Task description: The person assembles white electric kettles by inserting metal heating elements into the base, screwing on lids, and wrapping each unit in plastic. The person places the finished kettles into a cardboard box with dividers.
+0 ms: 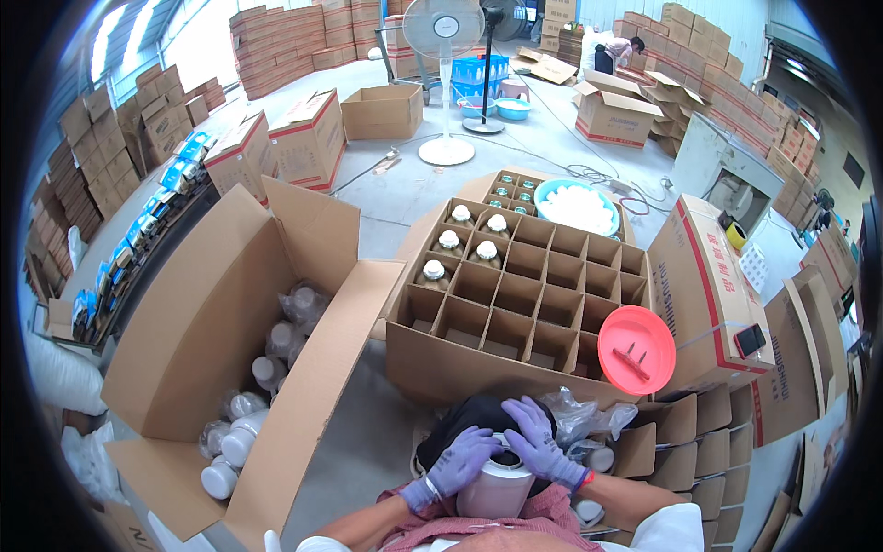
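Close to my body stands a whitish round container (494, 497) with a dark round opening at its top. My left hand (462, 463), in a purple glove, is closed on its left upper side, fingers at the rim. Also gloved in purple, my right hand (544, 451) grips the right side by the opening, its fingers reaching forward past the rim. What is inside the container cannot be made out. Just ahead is a divided carton (432, 354), with several white-capped bottles (449, 241) in its far-left cells.
An open box (184, 359) of plastic-wrapped white containers (241, 442) stands at left. A red lid-like dish (635, 336) with small tools rests on the divided carton's right corner. Beyond are a blue basin (561, 190) of white pieces and a white fan (446, 92). A phone (750, 340) lies at right.
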`<state>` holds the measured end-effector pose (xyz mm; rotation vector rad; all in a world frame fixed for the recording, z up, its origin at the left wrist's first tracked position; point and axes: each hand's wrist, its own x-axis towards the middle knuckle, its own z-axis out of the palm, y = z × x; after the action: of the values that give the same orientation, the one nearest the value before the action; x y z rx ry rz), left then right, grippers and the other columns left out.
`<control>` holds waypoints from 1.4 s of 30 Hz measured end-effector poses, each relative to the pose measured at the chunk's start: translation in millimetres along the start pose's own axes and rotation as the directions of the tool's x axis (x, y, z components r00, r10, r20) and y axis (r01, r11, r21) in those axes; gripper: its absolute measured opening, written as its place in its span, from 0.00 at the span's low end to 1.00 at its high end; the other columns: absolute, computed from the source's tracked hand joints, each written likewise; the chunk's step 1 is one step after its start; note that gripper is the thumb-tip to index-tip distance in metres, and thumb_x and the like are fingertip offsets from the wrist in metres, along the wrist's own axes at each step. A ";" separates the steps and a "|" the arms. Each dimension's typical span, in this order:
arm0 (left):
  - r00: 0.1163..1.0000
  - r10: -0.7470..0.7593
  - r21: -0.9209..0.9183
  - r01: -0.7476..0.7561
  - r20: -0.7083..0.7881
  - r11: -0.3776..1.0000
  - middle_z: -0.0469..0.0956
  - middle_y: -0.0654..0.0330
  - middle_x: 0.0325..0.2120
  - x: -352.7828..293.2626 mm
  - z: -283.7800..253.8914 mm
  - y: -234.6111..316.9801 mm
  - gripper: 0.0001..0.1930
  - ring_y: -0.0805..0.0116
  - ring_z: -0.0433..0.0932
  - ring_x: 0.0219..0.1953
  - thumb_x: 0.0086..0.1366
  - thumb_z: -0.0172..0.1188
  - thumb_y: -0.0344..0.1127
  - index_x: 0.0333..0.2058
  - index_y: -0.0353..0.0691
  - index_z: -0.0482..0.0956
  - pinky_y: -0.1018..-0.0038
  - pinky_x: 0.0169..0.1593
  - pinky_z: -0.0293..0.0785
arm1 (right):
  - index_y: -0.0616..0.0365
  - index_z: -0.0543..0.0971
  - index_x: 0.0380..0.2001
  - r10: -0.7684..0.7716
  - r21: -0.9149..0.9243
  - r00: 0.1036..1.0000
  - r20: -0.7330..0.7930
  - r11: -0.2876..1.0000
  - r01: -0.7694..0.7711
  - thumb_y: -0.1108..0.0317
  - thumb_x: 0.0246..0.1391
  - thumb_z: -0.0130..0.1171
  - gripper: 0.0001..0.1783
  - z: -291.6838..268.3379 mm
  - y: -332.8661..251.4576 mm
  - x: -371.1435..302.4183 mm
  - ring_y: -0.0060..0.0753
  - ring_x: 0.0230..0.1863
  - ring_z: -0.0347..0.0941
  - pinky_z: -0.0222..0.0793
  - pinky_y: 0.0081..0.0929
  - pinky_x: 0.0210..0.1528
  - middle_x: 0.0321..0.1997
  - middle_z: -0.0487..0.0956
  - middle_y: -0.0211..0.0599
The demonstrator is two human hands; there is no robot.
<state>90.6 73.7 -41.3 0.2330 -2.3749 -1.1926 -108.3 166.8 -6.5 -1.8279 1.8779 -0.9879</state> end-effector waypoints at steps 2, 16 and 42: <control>1.000 0.006 0.161 -0.005 -0.011 0.987 0.76 0.51 0.52 -0.2 -2.5 34.8 0.17 0.51 0.68 0.62 0.68 0.49 0.37 0.52 0.39 0.77 0.55 0.69 0.55 | 0.56 0.65 0.66 -0.253 0.074 0.963 0.097 0.966 0.247 0.59 0.60 0.53 0.31 -13.7 12.1 15.6 0.59 0.73 0.50 0.43 0.51 0.74 0.69 0.64 0.50; 0.982 0.041 -0.061 -0.053 -0.184 0.997 0.79 0.58 0.51 32.2 -18.2 -26.2 0.22 0.54 0.69 0.62 0.77 0.35 0.39 0.49 0.40 0.81 0.57 0.68 0.58 | 0.62 0.71 0.59 0.201 0.494 0.979 -0.017 0.854 -0.167 0.59 0.61 0.57 0.27 -5.7 -28.1 11.0 0.55 0.63 0.65 0.59 0.43 0.67 0.60 0.72 0.53; 0.888 -0.441 -0.649 0.259 -0.132 0.716 0.74 0.53 0.58 27.3 -30.3 25.8 0.22 0.61 0.70 0.62 0.75 0.46 0.41 0.58 0.30 0.74 0.66 0.68 0.60 | 0.59 0.75 0.56 0.035 0.375 0.999 0.033 0.926 -0.045 0.60 0.46 0.69 0.33 -44.1 8.3 -37.9 0.47 0.60 0.69 0.65 0.41 0.64 0.61 0.72 0.45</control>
<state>82.7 58.2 3.8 0.6100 -1.6137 -1.9091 -139.6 213.6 10.3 -1.5617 1.5694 -1.2065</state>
